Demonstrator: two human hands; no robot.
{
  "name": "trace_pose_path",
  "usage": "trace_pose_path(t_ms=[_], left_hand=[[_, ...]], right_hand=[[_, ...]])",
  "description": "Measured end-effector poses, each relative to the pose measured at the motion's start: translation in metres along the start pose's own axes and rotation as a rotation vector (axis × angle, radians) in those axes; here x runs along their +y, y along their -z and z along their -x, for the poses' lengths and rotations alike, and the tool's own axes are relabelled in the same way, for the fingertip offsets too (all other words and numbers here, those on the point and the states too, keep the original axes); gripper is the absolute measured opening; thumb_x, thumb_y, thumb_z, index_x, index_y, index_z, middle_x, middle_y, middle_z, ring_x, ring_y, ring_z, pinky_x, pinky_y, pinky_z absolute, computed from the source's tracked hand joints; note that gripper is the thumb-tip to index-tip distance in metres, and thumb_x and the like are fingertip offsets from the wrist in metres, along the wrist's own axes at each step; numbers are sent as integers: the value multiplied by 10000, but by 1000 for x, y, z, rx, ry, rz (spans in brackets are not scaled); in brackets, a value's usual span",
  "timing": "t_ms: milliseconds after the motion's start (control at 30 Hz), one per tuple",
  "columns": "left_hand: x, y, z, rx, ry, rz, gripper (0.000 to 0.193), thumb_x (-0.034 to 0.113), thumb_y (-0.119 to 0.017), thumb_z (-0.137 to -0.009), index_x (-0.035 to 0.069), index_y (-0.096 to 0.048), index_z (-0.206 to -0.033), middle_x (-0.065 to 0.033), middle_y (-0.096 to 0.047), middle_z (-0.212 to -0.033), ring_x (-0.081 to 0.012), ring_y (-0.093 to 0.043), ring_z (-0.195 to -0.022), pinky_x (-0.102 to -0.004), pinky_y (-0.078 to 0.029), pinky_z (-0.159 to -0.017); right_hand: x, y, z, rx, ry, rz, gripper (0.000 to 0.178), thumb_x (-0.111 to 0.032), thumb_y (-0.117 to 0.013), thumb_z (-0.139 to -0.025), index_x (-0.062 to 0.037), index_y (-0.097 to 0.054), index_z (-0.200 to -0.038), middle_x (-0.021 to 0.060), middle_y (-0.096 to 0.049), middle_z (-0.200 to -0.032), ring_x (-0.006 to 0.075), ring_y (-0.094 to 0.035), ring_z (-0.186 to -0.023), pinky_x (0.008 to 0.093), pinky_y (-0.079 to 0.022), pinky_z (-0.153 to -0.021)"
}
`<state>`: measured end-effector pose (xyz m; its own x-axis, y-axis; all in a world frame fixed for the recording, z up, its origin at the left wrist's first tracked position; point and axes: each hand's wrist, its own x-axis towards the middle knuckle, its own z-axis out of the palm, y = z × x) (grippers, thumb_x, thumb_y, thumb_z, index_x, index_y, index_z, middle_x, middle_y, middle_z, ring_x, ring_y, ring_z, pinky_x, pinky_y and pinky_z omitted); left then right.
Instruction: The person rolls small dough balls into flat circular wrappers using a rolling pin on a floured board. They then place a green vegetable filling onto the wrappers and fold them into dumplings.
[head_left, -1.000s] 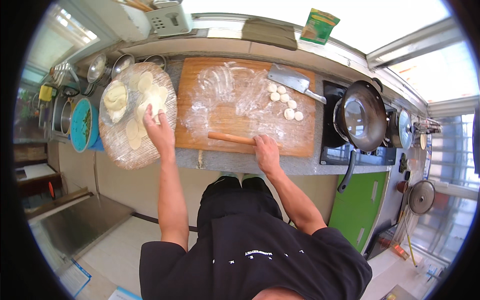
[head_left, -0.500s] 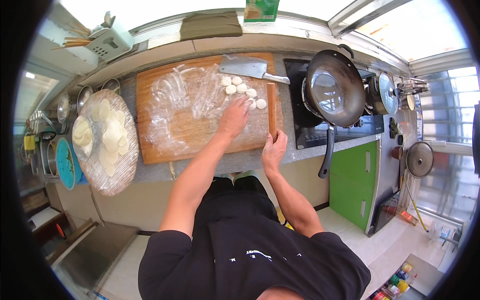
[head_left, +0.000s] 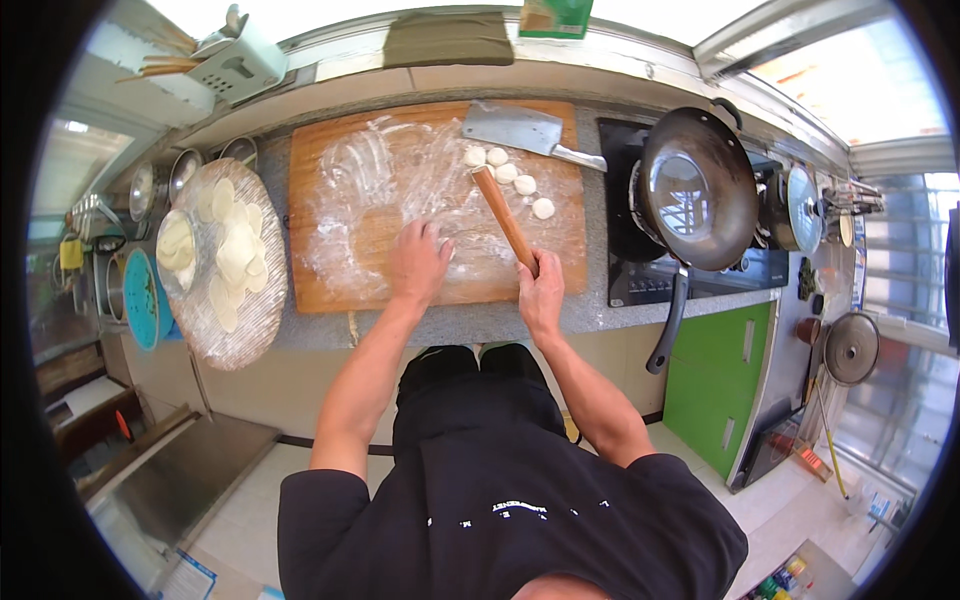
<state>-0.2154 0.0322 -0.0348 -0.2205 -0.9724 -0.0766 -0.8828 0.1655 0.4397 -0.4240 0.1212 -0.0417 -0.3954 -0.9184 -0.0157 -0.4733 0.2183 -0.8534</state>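
Observation:
My left hand is low over the floured wooden board, fingers curled down, with a bit of white dough piece showing at the fingertips. Most of that piece is hidden under the hand. A wooden rolling pin is gripped near its lower end by my right hand. The pin slants up and to the left, its far end close to several small round dough pieces on the board's right part. Behind these lies a cleaver, its handle pointing right past the board.
On the left, a round ribbed tray carries flat dough wrappers and a dough lump. A wok sits on the black cooktop to the right, its handle toward me. A lidded pot stands beyond it.
My left hand has moved from the dough pieces toward the board's near middle, and one piece is gone from the group. The rolling pin has tilted from upright to leaning left.

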Motion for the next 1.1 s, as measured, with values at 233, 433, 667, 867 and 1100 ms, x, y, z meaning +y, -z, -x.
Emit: trace_pose_path(t_ms=[233,433,667,867,1100], left_hand=[[21,-34,-20,-2,-157,-207,703,489,-576,-1056,28,-487,-1579,-175,-410,-1683,-322,-303,-1600,-512,-191,-1330],[21,-25,-23,-67,-162,-223,733,502,-533,-1070,9,-445,-1606,-198,-402,-1681,-341,-317,-1590,-559,-202,-1315],[-56,0,-3,451,161,507,477,230,-528,-1069,5,-541,-1490,-250,-472,-1567,-394,-394,-1525,-541,-281,-1294],[-63,24,30,274,-35,-86,517,246,-568,-1059,63,-519,-1540,-144,-441,-1651,-363,-371,-1557,-546,-273,-1305],[-67,13,-35,152,-5,-236,719,451,-516,-1085,68,-357,-1672,-123,-312,-1758,-298,-284,-1624,-531,-181,-1341]], right_hand=[[-15,-11,-11,-71,99,84,270,-42,-733,-952,8,-641,-1200,173,-608,-1086,355,-629,-993,437,-516,-892],[-23,-10,-22,-106,112,78,282,-21,-739,-935,0,-648,-1201,171,-609,-1091,343,-636,-986,428,-523,-879],[-39,-27,-45,-223,239,236,313,-71,-776,-899,-35,-674,-1192,156,-639,-1095,368,-653,-1042,469,-534,-915],[-36,-40,-25,-451,468,464,448,-183,-794,-887,-53,-669,-1297,139,-664,-1284,371,-616,-1277,506,-508,-1061],[-54,-82,-78,-319,518,753,879,-494,-631,-1003,-12,-316,-1667,178,-297,-1753,357,-315,-1603,562,-220,-1309]])
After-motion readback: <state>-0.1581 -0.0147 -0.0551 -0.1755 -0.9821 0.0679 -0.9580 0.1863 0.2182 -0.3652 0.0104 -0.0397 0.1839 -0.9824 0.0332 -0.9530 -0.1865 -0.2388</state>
